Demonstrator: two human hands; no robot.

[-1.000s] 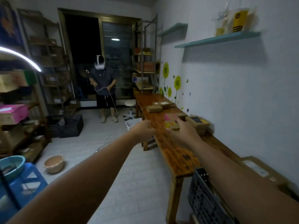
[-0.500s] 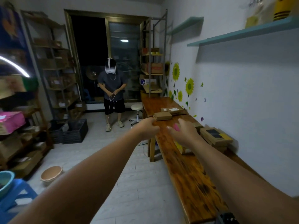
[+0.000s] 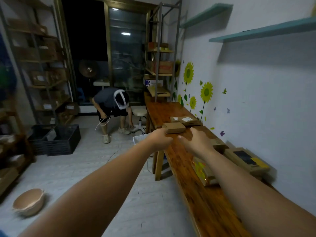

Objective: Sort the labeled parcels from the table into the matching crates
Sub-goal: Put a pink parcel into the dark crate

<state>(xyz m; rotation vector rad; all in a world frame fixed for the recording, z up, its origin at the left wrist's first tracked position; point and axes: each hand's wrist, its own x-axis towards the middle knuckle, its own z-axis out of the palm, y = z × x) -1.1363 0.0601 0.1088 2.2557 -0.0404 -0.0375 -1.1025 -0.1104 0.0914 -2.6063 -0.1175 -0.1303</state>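
Our left hand (image 3: pixel 159 140) has its fingers curled and sits at the near left corner of a plain brown parcel (image 3: pixel 174 127). We cannot tell whether it grips the corner or only meets it. Our right hand (image 3: pixel 195 142) is spread, fingers relaxed and holding nothing, just short of the parcel's near right side. The two hands are a small gap apart.

The parcel lies flat on the wooden counter (image 3: pixel 201 199), close to its left edge, and that edge passes beneath our left hand. Just beyond the parcel lie two flat labelled parcels (image 3: pixel 186 119).

Right of our right hand, near the wall, sits a small brown box (image 3: pixel 218 144). Nearer us on that side is a box with a dark and yellow panel (image 3: pixel 246 159). Beside the right forearm lies a parcel printed in yellow and red (image 3: pixel 201 168). A strip of bare wood runs along the counter's left edge, between these boxes and the drop.

Just left of our left hand a white basket (image 3: pixel 139 138) shows beside the counter's edge. Farther left the tiled floor (image 3: pixel 82 170) lies open as far as the black crates (image 3: pixel 63 141). Beyond the left hand another person (image 3: pixel 111 103) bends down beside a white stool (image 3: pixel 139 113). A tan bowl (image 3: pixel 29 201) lies on the floor, well left of our left forearm.
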